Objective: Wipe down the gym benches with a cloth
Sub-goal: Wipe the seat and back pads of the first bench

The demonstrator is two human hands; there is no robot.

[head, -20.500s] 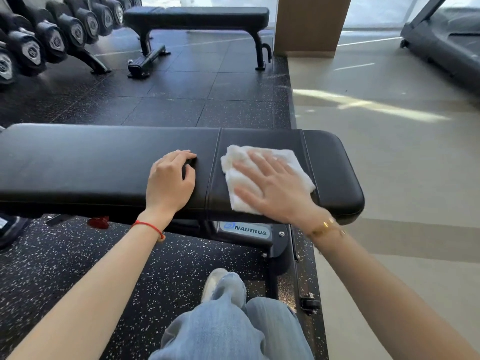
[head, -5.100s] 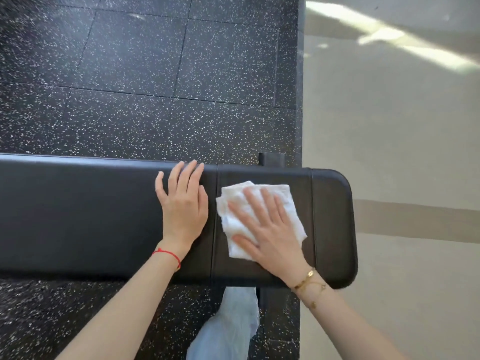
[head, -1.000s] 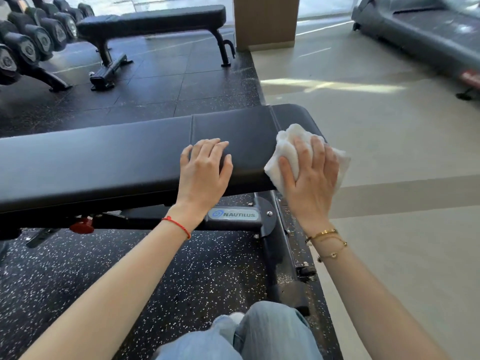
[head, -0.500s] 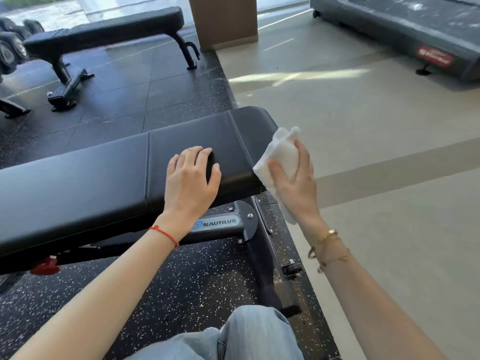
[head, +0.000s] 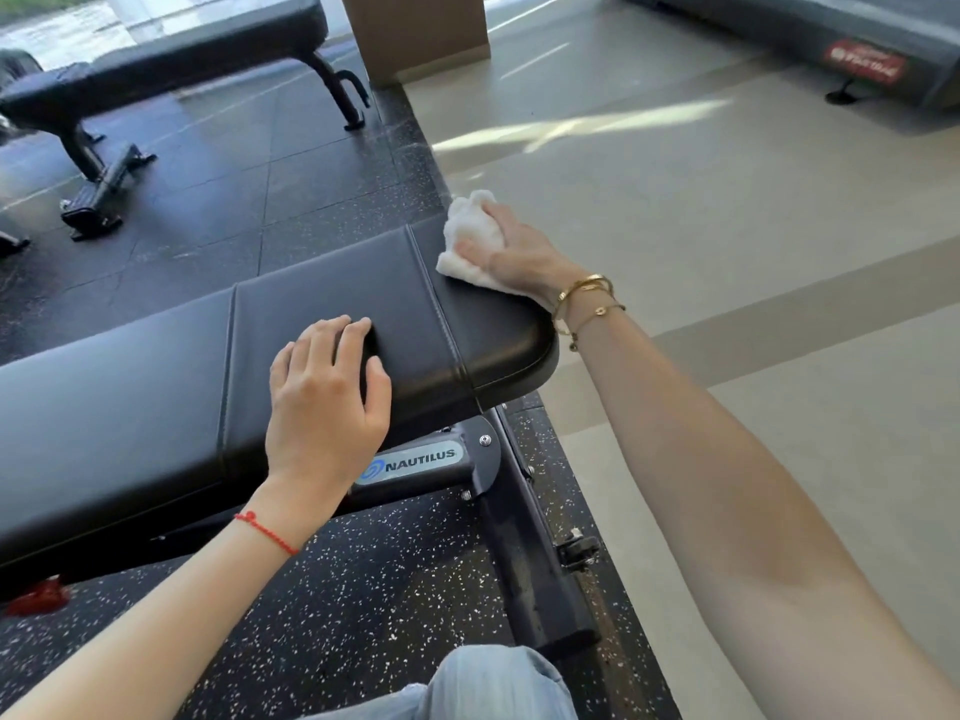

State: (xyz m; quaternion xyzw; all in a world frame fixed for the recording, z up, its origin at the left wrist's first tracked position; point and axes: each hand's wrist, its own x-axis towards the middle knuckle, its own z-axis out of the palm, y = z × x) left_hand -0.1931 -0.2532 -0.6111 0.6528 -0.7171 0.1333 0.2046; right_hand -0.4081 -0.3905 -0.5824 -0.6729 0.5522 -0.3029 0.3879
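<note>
A black padded gym bench [head: 156,387] runs across the view in front of me, its right end rounded. My left hand [head: 324,402] lies flat on the pad near the front edge, fingers apart, holding nothing. My right hand [head: 511,252] grips a bunched white cloth [head: 470,241] and presses it against the far corner of the bench's right end. The cloth's lower edge rests on the pad. Gold bracelets circle my right wrist, a red string my left.
A second black bench [head: 171,65] stands at the back left on the dark speckled rubber floor [head: 322,589]. A brown pillar [head: 415,33] rises behind it. A treadmill base [head: 831,49] sits at the back right on the pale floor. My jeans-clad knee [head: 493,683] is at the bottom.
My right hand has carried the cloth from the front side of the bench's end up around to its far corner. The left hand stays on the pad. The view has swung right.
</note>
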